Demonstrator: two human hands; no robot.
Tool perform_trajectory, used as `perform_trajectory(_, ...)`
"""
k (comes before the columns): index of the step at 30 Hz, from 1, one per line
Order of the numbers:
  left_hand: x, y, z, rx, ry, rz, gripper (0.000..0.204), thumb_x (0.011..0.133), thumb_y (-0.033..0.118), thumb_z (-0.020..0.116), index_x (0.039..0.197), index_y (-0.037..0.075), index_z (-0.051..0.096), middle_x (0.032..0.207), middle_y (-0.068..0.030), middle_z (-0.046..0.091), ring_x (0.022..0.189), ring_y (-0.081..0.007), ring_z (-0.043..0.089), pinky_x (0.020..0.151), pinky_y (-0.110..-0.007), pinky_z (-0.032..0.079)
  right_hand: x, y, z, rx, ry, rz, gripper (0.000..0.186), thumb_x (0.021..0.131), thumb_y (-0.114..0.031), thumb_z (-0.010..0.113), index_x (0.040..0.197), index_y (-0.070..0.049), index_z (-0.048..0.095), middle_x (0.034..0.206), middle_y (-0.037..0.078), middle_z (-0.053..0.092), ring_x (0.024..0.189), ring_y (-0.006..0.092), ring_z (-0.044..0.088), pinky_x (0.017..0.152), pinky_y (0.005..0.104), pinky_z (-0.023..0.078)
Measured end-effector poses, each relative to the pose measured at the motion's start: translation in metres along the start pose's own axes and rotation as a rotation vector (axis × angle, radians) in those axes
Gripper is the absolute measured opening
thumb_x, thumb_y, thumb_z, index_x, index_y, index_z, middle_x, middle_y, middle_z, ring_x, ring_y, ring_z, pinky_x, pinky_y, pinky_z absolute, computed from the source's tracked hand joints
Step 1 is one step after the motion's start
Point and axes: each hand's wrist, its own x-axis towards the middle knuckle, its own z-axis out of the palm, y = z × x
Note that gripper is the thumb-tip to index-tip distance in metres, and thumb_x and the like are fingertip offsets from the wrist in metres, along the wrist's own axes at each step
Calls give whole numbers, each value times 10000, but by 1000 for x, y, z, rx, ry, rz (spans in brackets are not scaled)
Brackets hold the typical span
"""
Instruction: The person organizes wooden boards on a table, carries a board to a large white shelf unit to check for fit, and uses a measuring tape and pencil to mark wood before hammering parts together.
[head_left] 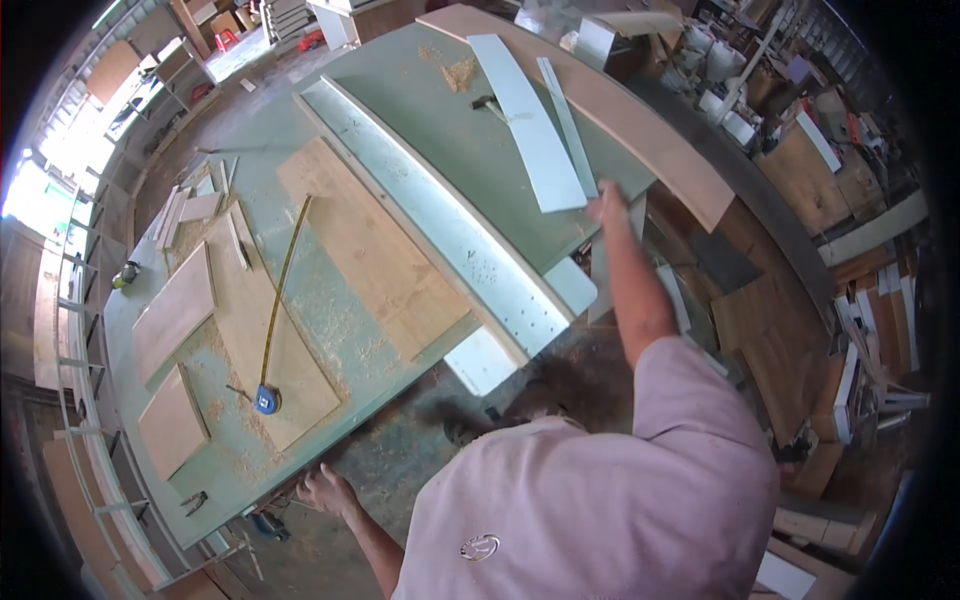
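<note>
My right hand [607, 203], smeared by motion, reaches out at the near end of a narrow pale strip [565, 125]. Whether it grips the strip I cannot make out. A wider pale-blue board [528, 130] lies just left of that strip. Down by the front edge of the green worktable [400, 395], my left hand [326, 491] hangs open with its fingers apart, touching nothing that I can see. Nearest to it on the table is a blue tape measure [266, 400], its yellow blade drawn out across a long wooden board [245, 320].
A metal fence rail [440, 220] crosses the table beside a wide wooden panel [375, 250]. A hammer [488, 103], pliers [195, 503], smaller panels [175, 315] and sawdust lie about. A curved brown board [640, 130] borders the far right; stacked offcuts [880, 320] stand beyond.
</note>
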Motion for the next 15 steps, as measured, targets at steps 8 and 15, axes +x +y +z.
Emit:
perform_trajectory(8, -67, 165, 35, -152, 76, 57, 330, 839, 281, 706, 1043, 29, 643, 1244, -232, 507, 1147, -389, 518, 956, -458, 437, -65, 44, 63, 273, -41, 252, 502, 820, -226, 682, 1253, -40, 510, 1139, 181, 537, 932, 338, 586, 751, 483, 519)
perform_trajectory(15, -63, 367, 82, -412, -215, 255, 323, 850, 288, 702, 1049, 39, 648, 1077, -186, 610, 942, -349, 607, 804, -413, 489, 94, -41, -13, -300, 576, -432, 617, 732, -298, 741, 1156, 84, 508, 1160, 225, 556, 1044, 353, 573, 856, 464, 477)
